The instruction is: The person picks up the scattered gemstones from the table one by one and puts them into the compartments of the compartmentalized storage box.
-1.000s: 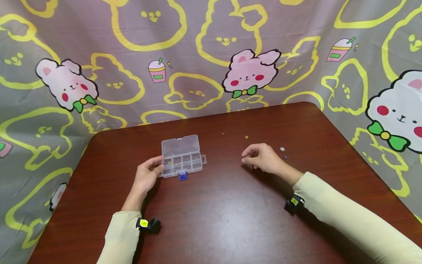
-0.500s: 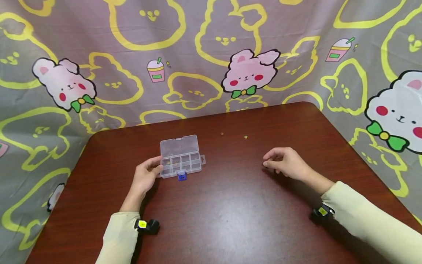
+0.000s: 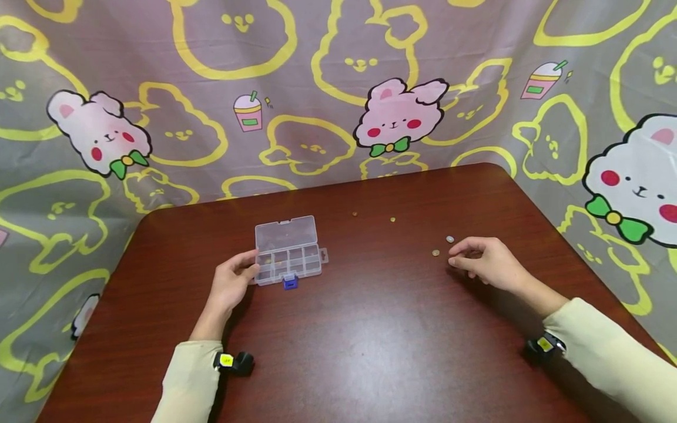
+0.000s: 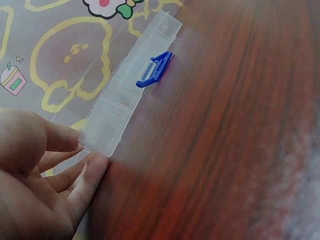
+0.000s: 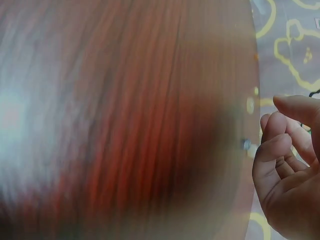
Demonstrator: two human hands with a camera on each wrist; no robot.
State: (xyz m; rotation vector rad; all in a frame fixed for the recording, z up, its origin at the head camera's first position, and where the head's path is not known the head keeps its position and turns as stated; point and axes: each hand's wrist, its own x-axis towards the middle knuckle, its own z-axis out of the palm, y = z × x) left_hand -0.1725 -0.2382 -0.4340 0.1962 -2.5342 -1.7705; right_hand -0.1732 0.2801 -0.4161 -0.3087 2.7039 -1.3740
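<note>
My left hand (image 3: 233,282) pinches the left end of a clear plastic compartment box (image 3: 290,264), thumb in front and fingers behind. The box's lid (image 3: 286,234) is raised, and a blue latch (image 3: 290,282) hangs at its front. A few small yellowish bits show in its left compartments. My right hand (image 3: 489,264) hovers at the right with loosely bent fingers; in the right wrist view, thumb and forefinger are apart with nothing visible between them. Just left of its fingertips lie a small pale round piece (image 3: 450,239) and a small yellowish round piece (image 3: 436,253).
Farther back on the brown table (image 3: 370,317) are a tiny yellow piece (image 3: 392,219) and a tiny orange-brown piece (image 3: 355,214). A small bluish piece (image 5: 246,144) appears in the right wrist view. A patterned curtain (image 3: 317,117) borders the table behind.
My right hand has moved right across the table, past the pale and yellowish pieces, which now show left of its fingertips. My left hand keeps its hold on the box.
</note>
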